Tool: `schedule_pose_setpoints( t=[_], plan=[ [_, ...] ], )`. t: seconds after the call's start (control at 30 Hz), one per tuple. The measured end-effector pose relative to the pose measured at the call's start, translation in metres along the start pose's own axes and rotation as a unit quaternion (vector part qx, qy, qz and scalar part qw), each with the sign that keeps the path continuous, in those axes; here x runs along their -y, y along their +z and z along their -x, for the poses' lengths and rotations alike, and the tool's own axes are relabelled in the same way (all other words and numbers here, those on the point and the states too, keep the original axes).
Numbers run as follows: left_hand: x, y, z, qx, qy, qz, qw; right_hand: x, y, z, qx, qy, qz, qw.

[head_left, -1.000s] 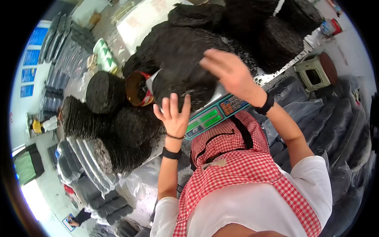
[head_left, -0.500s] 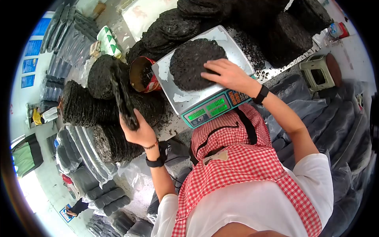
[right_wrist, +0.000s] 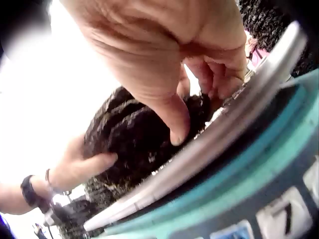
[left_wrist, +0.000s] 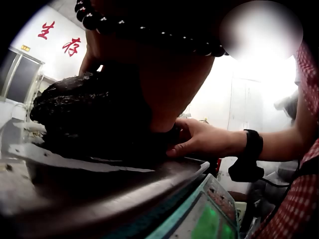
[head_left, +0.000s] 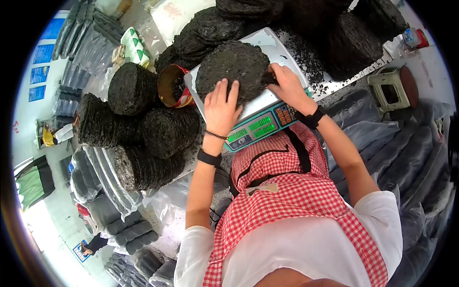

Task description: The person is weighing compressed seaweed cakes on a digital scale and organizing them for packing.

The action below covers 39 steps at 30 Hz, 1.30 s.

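Observation:
A small stack of round, black dried seaweed discs [head_left: 235, 67] lies on the silver platter [head_left: 283, 53] of a teal weighing scale [head_left: 256, 131] with lit green displays. My left hand [head_left: 221, 112] rests on the stack's near left part, fingers stretched over the top; its thumb touches the layered side in the right wrist view. At the right edge, my right hand [head_left: 290, 86] pinches the discs between thumb [right_wrist: 178, 127] and curled fingers. The left wrist view shows that hand [left_wrist: 207, 138] low at the platter, partly behind the dark stack.
Several tall seaweed stacks [head_left: 131, 88] stand left of the scale, beside a red tin [head_left: 171, 85]. More seaweed piles [head_left: 354, 45] crowd the table's back right, with loose crumbs around. Bagged black rolls [head_left: 387, 143] fill the right side, near a beige stool [head_left: 389, 88].
My left hand has brought a seaweed disc from the left stacks onto the scale and now rests on top. My right hand has moved from the disc's top to its right edge.

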<state>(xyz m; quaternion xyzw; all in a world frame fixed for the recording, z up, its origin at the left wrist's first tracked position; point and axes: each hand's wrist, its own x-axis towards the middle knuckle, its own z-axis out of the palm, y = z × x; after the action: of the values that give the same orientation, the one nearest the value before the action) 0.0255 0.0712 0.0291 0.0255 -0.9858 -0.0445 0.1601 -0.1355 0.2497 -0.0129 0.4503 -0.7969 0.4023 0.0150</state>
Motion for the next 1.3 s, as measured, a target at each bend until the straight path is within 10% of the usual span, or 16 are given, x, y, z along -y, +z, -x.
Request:
schedule_pose_setpoints(
  t=[0.13, 0.3, 0.37, 0.57, 0.83, 1.3],
  plan=[
    [0.005, -0.018, 0.000, -0.085, -0.054, -0.028, 0.995, -0.007, -0.053, 0.008, 0.010, 0.074, 0.020, 0.997],
    [-0.020, 0.005, -0.002, 0.046, -0.017, -0.017, 0.999, -0.051, -0.122, 0.027, -0.160, 0.224, 0.023, 0.961],
    [-0.021, 0.005, 0.000, 0.002, -0.012, 0.016, 1.000, -0.031, -0.098, 0.006, -0.217, 0.140, -0.083, 0.962],
    [0.042, -0.033, 0.027, -0.226, -0.209, 0.096, 0.947, 0.034, -0.018, -0.047, -0.036, -0.120, 0.133, 0.983],
    [0.069, -0.046, 0.106, -0.244, -0.366, 0.052, 0.897, -0.026, -0.080, 0.004, 0.026, 0.094, 0.001, 0.995],
    [0.053, -0.007, 0.040, -0.170, -0.302, 0.287, 0.893, -0.055, -0.033, -0.055, 0.072, 0.021, -0.086, 0.993]
  ],
)
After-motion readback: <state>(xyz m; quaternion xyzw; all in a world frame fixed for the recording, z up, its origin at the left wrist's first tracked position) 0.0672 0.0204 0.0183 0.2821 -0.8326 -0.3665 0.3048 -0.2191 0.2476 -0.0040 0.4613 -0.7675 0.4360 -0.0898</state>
